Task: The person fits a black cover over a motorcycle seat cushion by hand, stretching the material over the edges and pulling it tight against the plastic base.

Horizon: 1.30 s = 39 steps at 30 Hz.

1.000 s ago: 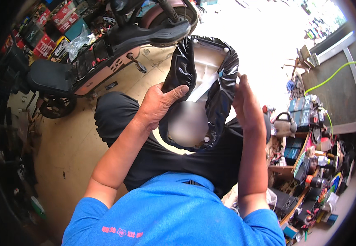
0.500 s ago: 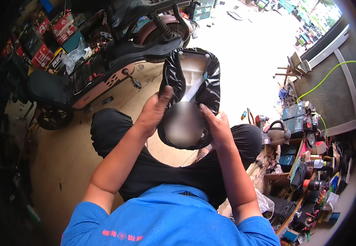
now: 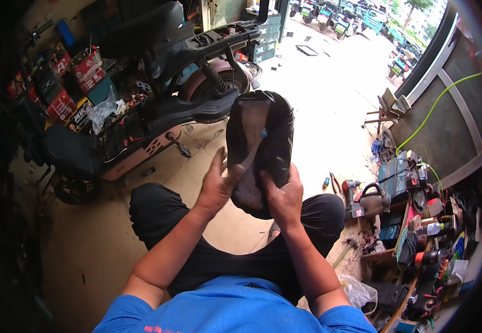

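Observation:
An oblong padded piece like a seat [image 3: 278, 133], its glossy black cover wrapped round the rim of a pale plastic underside, is held upright over my lap, underside toward me. My left hand [image 3: 215, 188] is at its lower left side, thumb against the seat and fingers along the outside. My right hand [image 3: 284, 197] grips the lower right side, thumb across the black cover. The underside is in shade, its details hard to make out.
A pink-and-black scooter [image 3: 135, 152] stands left, before stacked boxes [image 3: 90, 72]. Right are a drill [image 3: 352, 202], kettle [image 3: 374, 204], pliers [image 3: 334, 183], plastic bag [image 3: 357, 294], cluttered shelves [image 3: 396, 250] and green hose [image 3: 438, 108]. Parked scooters [image 3: 338, 22] show through the doorway.
The seat sits lower in the picture and looks darker. My right hand has moved inward, its thumb now over the cover. The view has tilted up, showing more of the doorway.

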Each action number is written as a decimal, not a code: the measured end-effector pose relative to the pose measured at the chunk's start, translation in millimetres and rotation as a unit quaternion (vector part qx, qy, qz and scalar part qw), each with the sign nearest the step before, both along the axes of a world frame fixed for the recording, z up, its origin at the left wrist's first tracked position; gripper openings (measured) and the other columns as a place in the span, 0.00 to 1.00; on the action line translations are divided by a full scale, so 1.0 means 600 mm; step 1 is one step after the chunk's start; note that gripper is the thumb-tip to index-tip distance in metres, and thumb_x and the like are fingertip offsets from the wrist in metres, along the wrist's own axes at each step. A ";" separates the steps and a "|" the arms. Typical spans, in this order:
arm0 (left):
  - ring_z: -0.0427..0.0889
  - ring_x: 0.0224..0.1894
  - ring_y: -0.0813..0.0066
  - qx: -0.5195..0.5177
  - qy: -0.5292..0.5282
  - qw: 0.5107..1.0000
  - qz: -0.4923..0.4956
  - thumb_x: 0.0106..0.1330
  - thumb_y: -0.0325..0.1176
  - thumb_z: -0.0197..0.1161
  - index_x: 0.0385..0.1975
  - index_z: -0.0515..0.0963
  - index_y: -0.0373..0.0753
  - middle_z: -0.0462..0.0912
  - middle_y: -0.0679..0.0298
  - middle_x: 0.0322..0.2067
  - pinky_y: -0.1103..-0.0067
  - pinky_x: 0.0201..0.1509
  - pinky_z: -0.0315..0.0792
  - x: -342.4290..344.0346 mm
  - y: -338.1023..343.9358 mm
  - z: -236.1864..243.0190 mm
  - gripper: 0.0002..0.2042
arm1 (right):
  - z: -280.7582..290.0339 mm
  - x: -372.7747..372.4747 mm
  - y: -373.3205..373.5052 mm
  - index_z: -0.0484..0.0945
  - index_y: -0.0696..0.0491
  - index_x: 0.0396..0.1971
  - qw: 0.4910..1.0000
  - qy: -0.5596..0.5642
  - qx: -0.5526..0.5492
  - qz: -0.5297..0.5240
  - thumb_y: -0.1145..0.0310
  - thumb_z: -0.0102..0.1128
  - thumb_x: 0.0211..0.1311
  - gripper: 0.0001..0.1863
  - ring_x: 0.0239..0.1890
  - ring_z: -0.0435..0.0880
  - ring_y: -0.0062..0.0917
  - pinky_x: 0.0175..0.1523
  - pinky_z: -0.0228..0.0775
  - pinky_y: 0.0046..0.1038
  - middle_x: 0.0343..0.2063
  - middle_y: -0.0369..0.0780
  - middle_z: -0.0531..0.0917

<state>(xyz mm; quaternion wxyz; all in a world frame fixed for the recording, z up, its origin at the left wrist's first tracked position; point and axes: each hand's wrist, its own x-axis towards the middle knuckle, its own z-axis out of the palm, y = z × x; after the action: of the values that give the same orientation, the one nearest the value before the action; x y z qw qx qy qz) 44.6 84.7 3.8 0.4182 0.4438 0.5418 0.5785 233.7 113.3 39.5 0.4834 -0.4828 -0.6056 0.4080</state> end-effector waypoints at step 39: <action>0.87 0.64 0.62 0.045 -0.211 0.974 0.066 0.84 0.66 0.52 0.73 0.74 0.32 0.85 0.50 0.63 0.68 0.66 0.82 -0.047 0.008 0.104 0.39 | 0.004 0.017 -0.030 0.74 0.62 0.69 0.985 0.165 0.030 0.032 0.66 0.81 0.70 0.34 0.60 0.87 0.30 0.70 0.77 0.32 0.59 0.46 0.87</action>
<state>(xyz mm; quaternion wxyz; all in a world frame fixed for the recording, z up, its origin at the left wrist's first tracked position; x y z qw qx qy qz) 16.6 89.4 66.2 0.4638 0.2929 0.4430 0.7091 243.8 95.0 42.1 0.5780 -0.3745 -0.5444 0.4788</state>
